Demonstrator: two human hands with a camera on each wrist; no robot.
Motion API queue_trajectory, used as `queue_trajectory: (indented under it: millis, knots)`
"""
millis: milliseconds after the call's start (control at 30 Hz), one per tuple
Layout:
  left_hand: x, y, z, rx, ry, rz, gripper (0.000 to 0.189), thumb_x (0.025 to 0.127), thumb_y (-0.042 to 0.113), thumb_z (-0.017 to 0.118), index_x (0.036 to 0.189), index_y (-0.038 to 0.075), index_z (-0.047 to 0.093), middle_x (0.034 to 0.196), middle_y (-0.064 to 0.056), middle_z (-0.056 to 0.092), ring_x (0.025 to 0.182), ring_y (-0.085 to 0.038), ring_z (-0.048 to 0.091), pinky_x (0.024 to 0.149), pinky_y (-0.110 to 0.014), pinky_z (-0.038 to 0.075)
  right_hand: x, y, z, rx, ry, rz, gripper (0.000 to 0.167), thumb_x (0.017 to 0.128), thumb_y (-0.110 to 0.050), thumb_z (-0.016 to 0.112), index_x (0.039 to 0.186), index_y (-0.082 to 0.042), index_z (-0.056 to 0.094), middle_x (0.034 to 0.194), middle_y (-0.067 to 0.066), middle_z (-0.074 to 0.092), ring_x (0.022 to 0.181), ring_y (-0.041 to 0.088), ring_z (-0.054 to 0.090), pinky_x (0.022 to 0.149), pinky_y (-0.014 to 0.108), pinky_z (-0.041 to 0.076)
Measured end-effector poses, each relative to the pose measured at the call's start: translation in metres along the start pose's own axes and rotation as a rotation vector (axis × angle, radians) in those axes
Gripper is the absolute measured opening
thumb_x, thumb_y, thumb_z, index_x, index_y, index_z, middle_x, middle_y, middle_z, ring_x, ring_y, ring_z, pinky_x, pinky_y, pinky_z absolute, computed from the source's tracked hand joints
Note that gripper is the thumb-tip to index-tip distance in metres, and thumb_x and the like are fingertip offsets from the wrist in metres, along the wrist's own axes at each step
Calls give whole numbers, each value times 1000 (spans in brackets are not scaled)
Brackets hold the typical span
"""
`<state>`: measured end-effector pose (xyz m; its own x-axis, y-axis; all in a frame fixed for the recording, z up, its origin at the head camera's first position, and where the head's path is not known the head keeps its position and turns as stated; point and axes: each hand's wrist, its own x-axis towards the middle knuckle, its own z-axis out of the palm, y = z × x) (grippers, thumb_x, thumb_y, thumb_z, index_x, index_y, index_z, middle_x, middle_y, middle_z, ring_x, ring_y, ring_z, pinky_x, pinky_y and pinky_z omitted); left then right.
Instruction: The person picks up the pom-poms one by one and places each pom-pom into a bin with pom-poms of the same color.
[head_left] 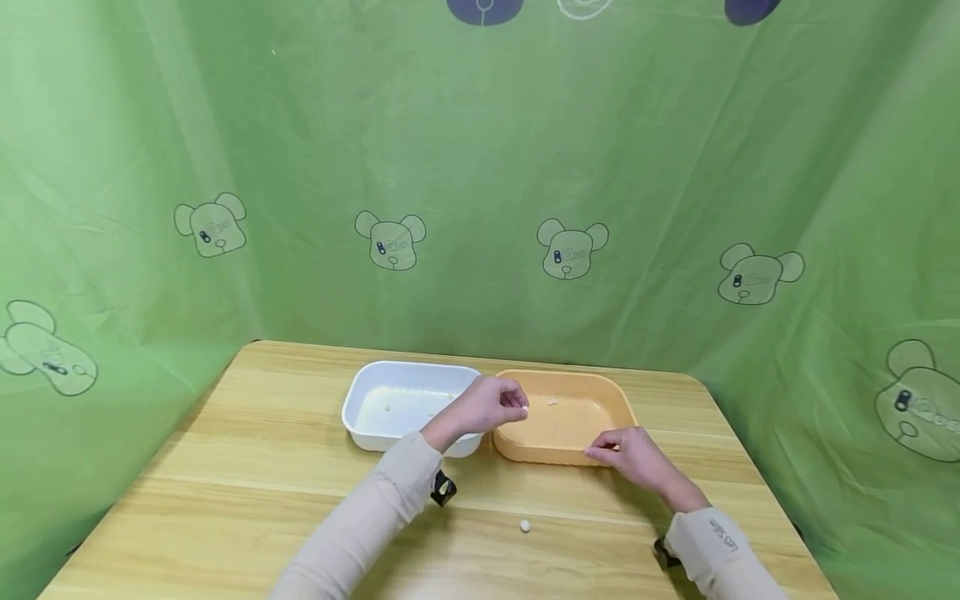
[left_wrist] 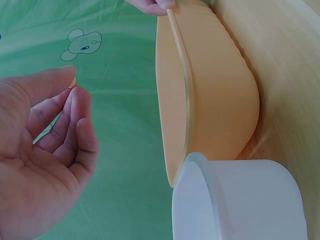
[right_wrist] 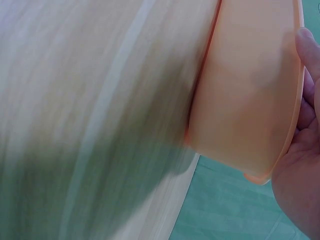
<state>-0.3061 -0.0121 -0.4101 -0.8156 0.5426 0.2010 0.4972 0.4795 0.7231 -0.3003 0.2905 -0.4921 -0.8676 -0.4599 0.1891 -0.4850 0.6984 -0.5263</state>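
Note:
My left hand [head_left: 487, 404] is above the left side of the orange plastic bin [head_left: 540, 455], near where it meets the white bin [head_left: 367, 439]. Between thumb and index fingertip it pinches a small white tablet [left_wrist: 73, 83]. At the orange bin's near right rim, my right hand [head_left: 632, 454] grips the edge, thumb outside and fingers over the inner side, as the right wrist view shows. Small white tablets [head_left: 552, 402] lie on the orange bin's floor. Inside the white bin are a few more, one tablet [head_left: 387, 408] towards its left; the left forearm hides part of that bin.
A single white tablet [head_left: 525, 526] lies on the wooden table [head_left: 247, 467] in front of the bins, between the two forearms. Green cloth [head_left: 480, 308] with printed bear heads hangs behind the table and along both sides.

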Motion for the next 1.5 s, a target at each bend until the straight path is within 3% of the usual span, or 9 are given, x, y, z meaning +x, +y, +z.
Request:
queue_trajectory:
  millis: [300,533,800,1200,1500]
  knots:
    - [14,-7,6,6,-17,-62,4,86,12,69,88,10,67,78,7,62,73,-5,57,68,-18,48,-2,-1,2,7,-6,9,18,87,-37,67,76,-23,70,71,-14,63,63,2,52,58,22,46]
    - [24,-15,7,-47,-1,-98,5,86,7,68,90,6,66,80,1,62,69,-10,57,58,-21,51,1,-1,-2,9,-13,15,18,88,-35,67,79,-20,71,74,-8,66,65,3,54,59,22,47]
    - [37,-25,12,-55,32,-130,7,84,8,70,90,6,67,80,2,62,73,-9,57,66,-20,49,2,-1,-2,-7,-8,3,17,87,-35,67,77,-22,71,72,-13,65,63,2,53,57,22,47]
    - [48,-31,21,-86,32,-204,11,83,5,70,94,3,67,81,1,61,75,-11,57,68,-21,49,1,-2,-1,5,3,10,16,87,-34,68,76,-22,70,71,-13,64,63,3,53,58,22,47]
    - [57,-32,28,-12,34,-238,9,82,6,71,90,6,67,80,2,62,73,-10,56,67,-21,48,0,0,-1,16,2,-19,20,88,-33,67,77,-18,71,73,-5,67,61,2,52,56,22,46]
